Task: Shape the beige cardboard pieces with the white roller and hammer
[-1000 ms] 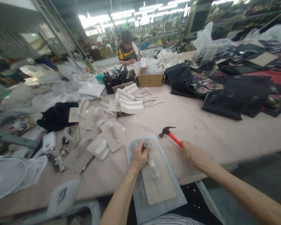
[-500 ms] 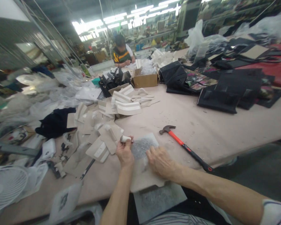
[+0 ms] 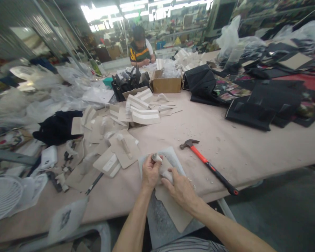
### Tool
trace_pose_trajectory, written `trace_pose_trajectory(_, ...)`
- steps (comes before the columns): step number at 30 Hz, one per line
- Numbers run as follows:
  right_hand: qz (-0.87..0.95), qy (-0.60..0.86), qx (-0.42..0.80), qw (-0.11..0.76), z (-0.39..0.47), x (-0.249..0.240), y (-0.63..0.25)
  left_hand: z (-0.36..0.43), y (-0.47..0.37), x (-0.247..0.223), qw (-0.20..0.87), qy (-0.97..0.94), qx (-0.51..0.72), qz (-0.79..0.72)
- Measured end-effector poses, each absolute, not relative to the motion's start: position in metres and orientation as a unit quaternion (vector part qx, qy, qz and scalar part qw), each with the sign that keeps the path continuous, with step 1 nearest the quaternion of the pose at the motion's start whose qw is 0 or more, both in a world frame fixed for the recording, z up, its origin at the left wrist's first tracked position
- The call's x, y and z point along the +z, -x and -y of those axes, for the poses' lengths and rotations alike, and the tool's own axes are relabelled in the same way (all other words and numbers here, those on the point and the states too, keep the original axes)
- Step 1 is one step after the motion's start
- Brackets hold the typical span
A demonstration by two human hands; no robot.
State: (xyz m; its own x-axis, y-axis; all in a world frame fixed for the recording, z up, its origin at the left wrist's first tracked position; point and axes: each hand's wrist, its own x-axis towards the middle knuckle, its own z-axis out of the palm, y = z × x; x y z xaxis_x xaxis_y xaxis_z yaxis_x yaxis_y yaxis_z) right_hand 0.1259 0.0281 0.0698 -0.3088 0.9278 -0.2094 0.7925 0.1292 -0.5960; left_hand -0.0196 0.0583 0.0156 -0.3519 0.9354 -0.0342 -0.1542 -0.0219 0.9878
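Observation:
My left hand is closed around a short white cylinder with a grey end, above the far part of a grey slab. A flat beige board piece lies over the slab, with a whitish plastic-wrapped part near its top. My right hand grips the board at this wrapped part, thumb and fingers on either side. To the right of it lies a claw hammer with a red and black handle.
Beige board pieces pile up on the left, beside a dark cloth. Farther back are a cardboard box and black bag pieces. A white fan stands at the left edge. Another person sits across the table.
The board piece has turned on the slab and its lower end has swung right. My left hand has moved right with the white cylinder, close to my right hand.

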Motion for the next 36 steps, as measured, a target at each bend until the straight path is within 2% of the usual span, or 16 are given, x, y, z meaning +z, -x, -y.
trace_pose_trajectory(6,0.735,0.538,0.356,0.209,-0.017,0.067,-0.119,-0.072,0.022,0.013,0.436,-0.385,0.609,-0.539)
trace_pose_trajectory(12,0.768,0.472,0.293,0.319,-0.001,0.042,-0.123,-0.079,0.017,0.013,0.445,-0.384,0.617,-0.523)
trace_pose_trajectory(14,0.767,0.477,0.287,0.319,-0.001,0.035,-0.124,-0.072,0.022,0.014,0.435,-0.370,0.631,-0.525)
trace_pose_trajectory(19,0.775,0.475,0.327,0.258,-0.002,0.034,-0.120,-0.051,0.035,0.014,0.424,-0.394,0.594,-0.559)
trace_pose_trajectory(22,0.779,0.435,0.350,0.286,-0.010,0.042,-0.127,-0.048,0.037,0.012,0.421,-0.401,0.587,-0.564)
trace_pose_trajectory(25,0.772,0.464,0.305,0.309,-0.030,0.048,-0.152,-0.049,0.036,0.012,0.408,-0.408,0.590,-0.564)
trace_pose_trajectory(28,0.763,0.560,0.173,0.272,-0.058,0.045,-0.193,-0.050,0.036,0.014,0.398,-0.417,0.587,-0.569)
trace_pose_trajectory(31,0.755,0.635,0.046,0.159,-0.083,0.036,-0.233,-0.049,0.035,0.016,0.400,-0.423,0.578,-0.573)
trace_pose_trajectory(34,0.748,0.661,0.024,0.046,-0.095,0.028,-0.256,-0.049,0.034,0.017,0.400,-0.426,0.568,-0.581)
trace_pose_trajectory(36,0.748,0.662,0.052,0.012,-0.099,0.025,-0.261,-0.049,0.034,0.017,0.398,-0.424,0.568,-0.583)
